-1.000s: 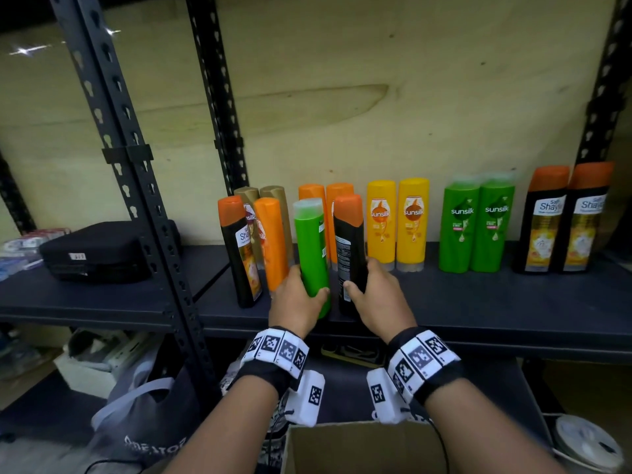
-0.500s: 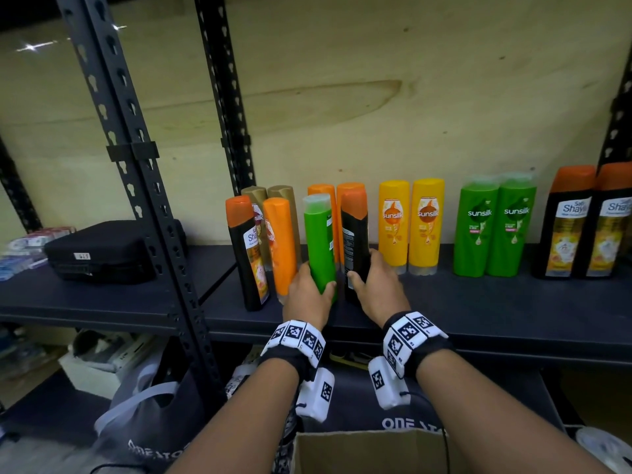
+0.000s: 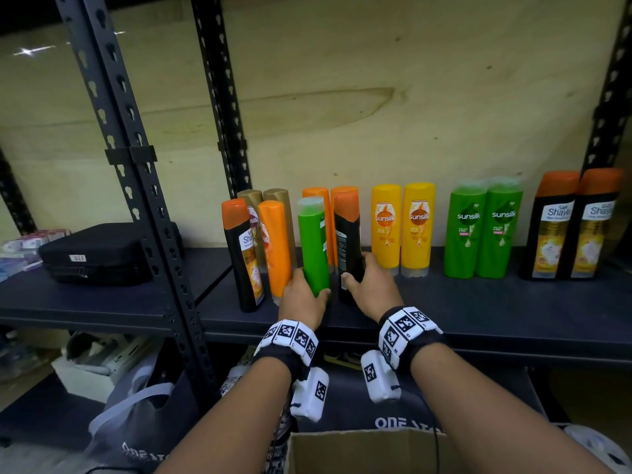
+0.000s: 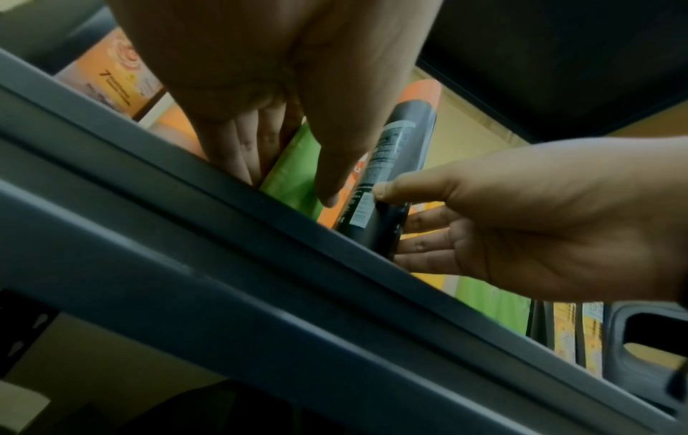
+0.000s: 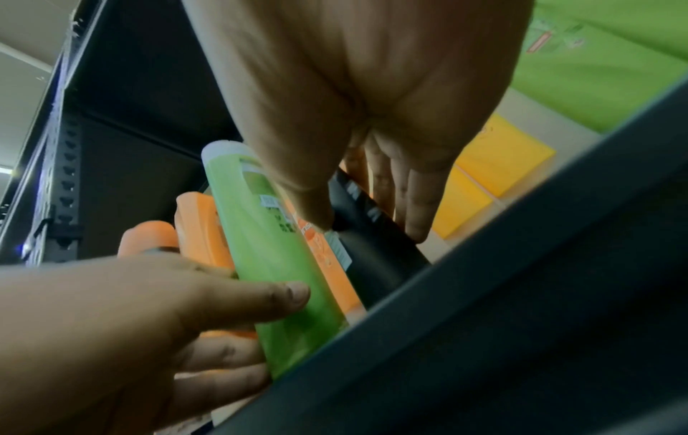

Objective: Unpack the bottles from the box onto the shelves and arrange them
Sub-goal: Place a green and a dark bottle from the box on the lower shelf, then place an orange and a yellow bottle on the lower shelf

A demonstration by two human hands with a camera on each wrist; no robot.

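Observation:
My left hand (image 3: 302, 294) grips a green bottle (image 3: 313, 242) with a pale cap near its base, thumb on its right side. My right hand (image 3: 369, 285) grips a black bottle with an orange cap (image 3: 347, 241), label side turned toward me. Both bottles stand upright, side by side, on the dark shelf (image 3: 478, 302) in front of two orange bottles (image 3: 328, 200). The right wrist view shows the green bottle (image 5: 268, 244) between the left hand's thumb and fingers, with the black bottle (image 5: 372, 250) beside it. The open cardboard box (image 3: 362, 449) sits below at the frame's bottom.
A black-and-orange bottle (image 3: 242, 254), an orange one (image 3: 275, 248) and two gold ones (image 3: 270, 200) stand left of my hands. Pairs of yellow (image 3: 403, 230), green (image 3: 482, 234) and black bottles (image 3: 571, 230) line the right. A black case (image 3: 92, 254) lies beyond the upright post (image 3: 136, 186).
Both hands have pushed the green and black bottles further back on the shelf, closer to the orange pair. The view has shifted slightly left and nearer.

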